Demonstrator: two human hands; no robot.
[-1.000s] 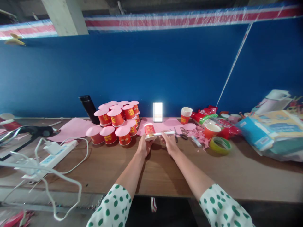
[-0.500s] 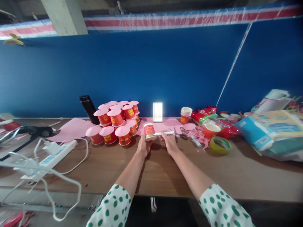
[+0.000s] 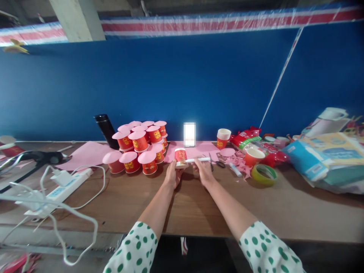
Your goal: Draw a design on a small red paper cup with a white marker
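One cup point(image 3: 181, 156) is sitting gripped in the left hand point(image 3: 171, 176), while the right hand point(image 3: 204, 172) is pinching a pen point(image 3: 203, 159), its tip pointing cupward!

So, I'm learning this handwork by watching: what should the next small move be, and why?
I'd probably turn the red cup slightly with the left hand: it grips the cup, while the right hand holds a white stick, tip close to the cup's lower edge, so turning could bring more of that edge to the tip. Whether they touch, I can't tell.
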